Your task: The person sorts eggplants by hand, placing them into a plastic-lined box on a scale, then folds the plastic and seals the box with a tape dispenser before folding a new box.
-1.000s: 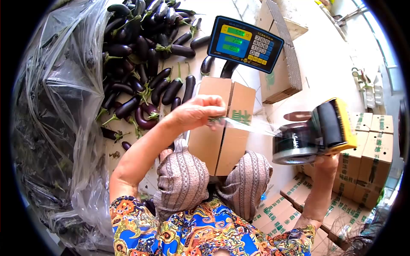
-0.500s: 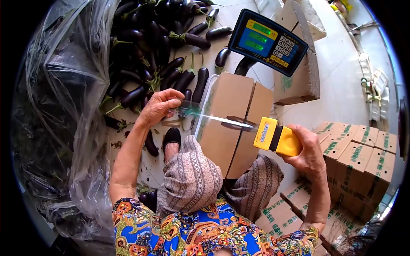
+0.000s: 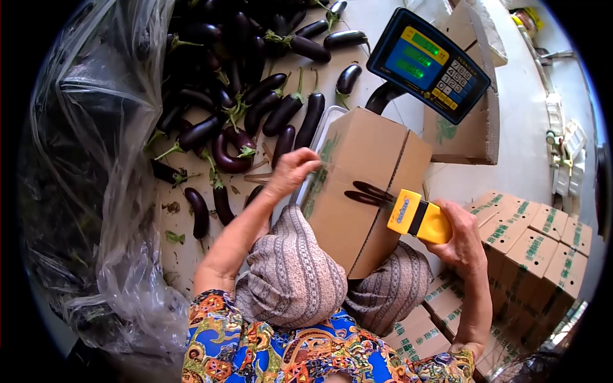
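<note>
In the head view, the cardboard box [image 3: 364, 150] sat on the scale's pale tray [image 3: 332, 115], beside the person's knees, its top flaps folded down to meet at a seam [image 3: 383, 199]. That much looked done; the seam itself, judging by its bare, dark line, did not yet appear sealed along its length. The right hand [image 3: 465, 237] had a firm grip around the yellow tape dispenser [image 3: 405, 213], whose front end was over the flap just past the seam (two slim dark shapes showed beside it, and what they were could not be told). The left hand [image 3: 295, 172] was at the box's far side edge, its grip closed with fingertips drawn together, though whether they pinched any clear tape could not be made out. Many eggplants [image 3: 313, 118] lay loose on the floor beside the plastic sheet [image 3: 96, 127], so by the look of it plenty was left unpacked, while a stack of cartons [image 3: 527, 249] with green lettering stood on the other side, apparently finished. The scale display [image 3: 424, 64] was lit, its figures too blurred to read.
</note>
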{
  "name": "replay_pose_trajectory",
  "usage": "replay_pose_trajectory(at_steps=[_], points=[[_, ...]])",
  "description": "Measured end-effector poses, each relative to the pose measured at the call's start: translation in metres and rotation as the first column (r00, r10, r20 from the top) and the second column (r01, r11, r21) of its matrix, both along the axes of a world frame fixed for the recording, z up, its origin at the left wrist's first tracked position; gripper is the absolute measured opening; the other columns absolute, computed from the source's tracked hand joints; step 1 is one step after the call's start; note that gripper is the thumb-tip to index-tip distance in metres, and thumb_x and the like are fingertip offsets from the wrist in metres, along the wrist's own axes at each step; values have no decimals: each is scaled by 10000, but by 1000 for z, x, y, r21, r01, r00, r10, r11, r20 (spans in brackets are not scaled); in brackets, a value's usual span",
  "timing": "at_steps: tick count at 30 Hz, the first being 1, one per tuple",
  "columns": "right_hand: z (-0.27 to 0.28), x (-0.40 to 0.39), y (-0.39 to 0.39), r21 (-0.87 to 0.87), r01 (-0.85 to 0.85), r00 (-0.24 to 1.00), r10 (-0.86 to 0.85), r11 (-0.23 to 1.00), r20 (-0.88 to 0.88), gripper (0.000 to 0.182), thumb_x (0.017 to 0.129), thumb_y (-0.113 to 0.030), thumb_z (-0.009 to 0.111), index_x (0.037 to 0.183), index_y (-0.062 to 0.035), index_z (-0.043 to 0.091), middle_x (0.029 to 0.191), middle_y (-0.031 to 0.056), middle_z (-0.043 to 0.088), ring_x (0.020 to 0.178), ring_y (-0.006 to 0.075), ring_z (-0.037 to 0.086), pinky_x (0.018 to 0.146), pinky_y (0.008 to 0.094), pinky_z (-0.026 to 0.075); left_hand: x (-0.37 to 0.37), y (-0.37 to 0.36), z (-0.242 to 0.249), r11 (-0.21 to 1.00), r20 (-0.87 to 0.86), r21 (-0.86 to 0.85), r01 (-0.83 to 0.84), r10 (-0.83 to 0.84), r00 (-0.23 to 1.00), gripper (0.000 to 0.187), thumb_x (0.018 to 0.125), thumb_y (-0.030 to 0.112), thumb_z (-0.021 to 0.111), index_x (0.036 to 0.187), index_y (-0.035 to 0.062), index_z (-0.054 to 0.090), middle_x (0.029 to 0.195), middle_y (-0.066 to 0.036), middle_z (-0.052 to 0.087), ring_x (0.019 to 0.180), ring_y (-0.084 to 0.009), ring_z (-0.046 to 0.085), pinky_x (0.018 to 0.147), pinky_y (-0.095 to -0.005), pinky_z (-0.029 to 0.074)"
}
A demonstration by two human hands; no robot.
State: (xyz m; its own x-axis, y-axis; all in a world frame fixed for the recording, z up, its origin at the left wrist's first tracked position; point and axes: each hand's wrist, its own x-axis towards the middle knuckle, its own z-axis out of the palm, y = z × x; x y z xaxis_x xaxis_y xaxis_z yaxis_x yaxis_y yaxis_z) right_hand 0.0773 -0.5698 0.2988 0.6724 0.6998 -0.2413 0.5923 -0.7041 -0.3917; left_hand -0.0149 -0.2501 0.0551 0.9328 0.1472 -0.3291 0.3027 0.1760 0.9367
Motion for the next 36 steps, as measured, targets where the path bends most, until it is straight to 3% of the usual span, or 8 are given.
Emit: replay_pose_trajectory(at_steps=[5,7,10,13,20,27,31,36], points=[[5,-2,9,-5,24,1000,-24,1000,8,540,639,-209,832,1108,-49,617,869,149,664,774,320,684,713,385,568,-38,-27,-78,770,241,630,-102,-69,968,87,910,44,604,992,14,605,890,-162,627,811,-303,636,764,-370,513],[2,-2,7,8,26,1000,-26,1000,11,541,627,-197,821,1106,-49,617,855,151,659,755,311,678,700,385,559,-39,-16,-61,816,117,574,-67,-1,993,164,902,66,598,1059,20,583,930,-173,614,858,-332,635,793,-397,510],[-6,-3,3,46,65,998,-65,997,-3,544,612,-187,812,1102,-51,619,840,151,652,735,299,670,688,376,547,-10,-2,-7,811,235,469,-350,267,935,262,955,155,594,1179,23,567,989,-167,641,889,-299,644,814,-379,511],[-8,-1,1,66,34,999,-34,997,-4,550,605,-188,812,1102,-53,620,827,144,646,721,289,662,675,364,536,30,-11,26,935,204,101,-339,314,927,462,1037,329,477,1370,9,465,1262,-164,551,1186,-246,525,1032,-330,394],[-13,-2,-1,118,88,996,-91,989,15,476,617,-177,790,1052,-49,644,798,144,632,710,304,658,681,363,537,56,-43,-67,867,378,423,-264,96,921,446,1003,247,425,1364,-8,484,1324,-193,525,1243,-361,464,1087,-404,338],[-15,-1,-17,120,6,998,-14,993,66,528,585,-179,807,1061,-50,621,815,147,635,718,325,656,657,381,536,69,-33,-24,711,401,592,-378,147,904,375,933,149,515,1278,9,561,1257,-204,562,1156,-378,527,1016,-462,406],[-17,-1,-17,208,-31,995,9,978,104,542,608,-205,813,1089,-57,613,793,129,625,685,306,651,661,378,550,105,-45,123,752,550,623,-214,-227,804,414,960,271,555,1294,28,562,1278,-190,590,1196,-365,540,1028,-453,397],[-23,0,-25,250,-19,996,-3,968,89,536,614,-198,792,1098,-67,604,797,127,613,724,330,648,658,401,548,119,-84,128,300,292,946,-121,-628,722,514,918,384,636,1330,86,557,1206,-139,614,1169,-299,566,1017,-437,403]])
